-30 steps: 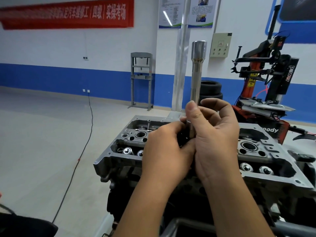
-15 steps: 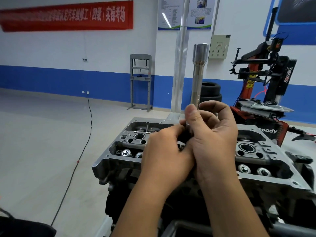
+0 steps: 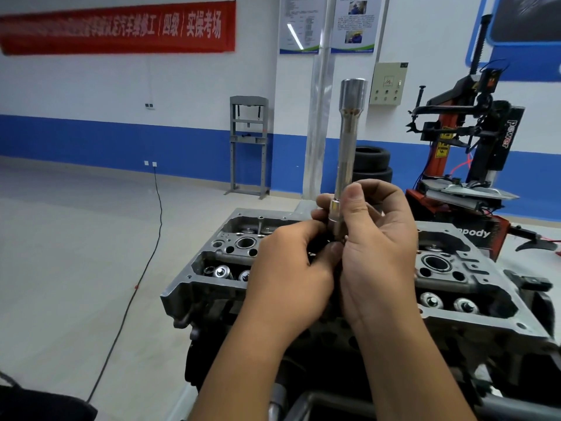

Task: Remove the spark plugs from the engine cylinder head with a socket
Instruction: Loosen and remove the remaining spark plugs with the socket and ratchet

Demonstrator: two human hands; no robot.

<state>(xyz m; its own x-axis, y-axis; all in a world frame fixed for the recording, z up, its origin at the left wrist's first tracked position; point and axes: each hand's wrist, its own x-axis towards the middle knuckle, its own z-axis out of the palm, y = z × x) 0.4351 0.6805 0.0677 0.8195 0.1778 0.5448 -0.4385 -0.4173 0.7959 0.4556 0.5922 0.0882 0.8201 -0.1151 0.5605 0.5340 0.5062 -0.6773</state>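
Both hands held long spark plug socket point(image 3: 347, 153) upright above cylinder head point(image 3: 461, 278): right hand point(image 3: 381, 247) gripped shaft, left hand point(image 3: 291, 268) pinched lower end.

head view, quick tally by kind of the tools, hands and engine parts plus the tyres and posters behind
long socket: 1
hands, left hand and right hand: 2
cylinder head: 1
stacked tyres: 2
wall posters: 2
total: 8
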